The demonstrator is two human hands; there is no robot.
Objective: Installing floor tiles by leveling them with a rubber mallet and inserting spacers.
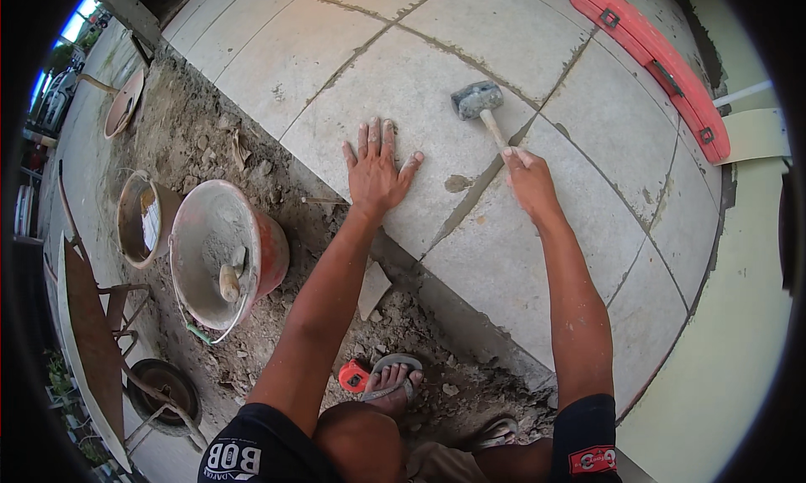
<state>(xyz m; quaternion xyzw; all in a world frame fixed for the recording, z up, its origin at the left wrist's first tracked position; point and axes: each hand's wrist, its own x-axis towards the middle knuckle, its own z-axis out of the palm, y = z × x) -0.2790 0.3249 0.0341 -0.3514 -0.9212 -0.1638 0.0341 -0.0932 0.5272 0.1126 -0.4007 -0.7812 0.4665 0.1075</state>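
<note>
My left hand [378,172] lies flat with fingers spread on a pale floor tile [336,105]. In my right hand [531,181] is the handle of a rubber mallet [477,102], its grey-smeared head over the same tile. Between this tile and the neighbouring tile [520,265] near my right forearm runs a joint with wet mortar [477,197] in it. A small smear of mortar shows beside that joint. Whether the mallet head touches the tile, I cannot tell.
Left of the tiles, a red bucket [273,248] holds grey mortar and a trowel [230,280]. Beyond it stand another bucket [130,218] and a wheelbarrow [88,340]. A red tape measure [353,375] lies by my foot. A red case [646,63] rests along the right wall.
</note>
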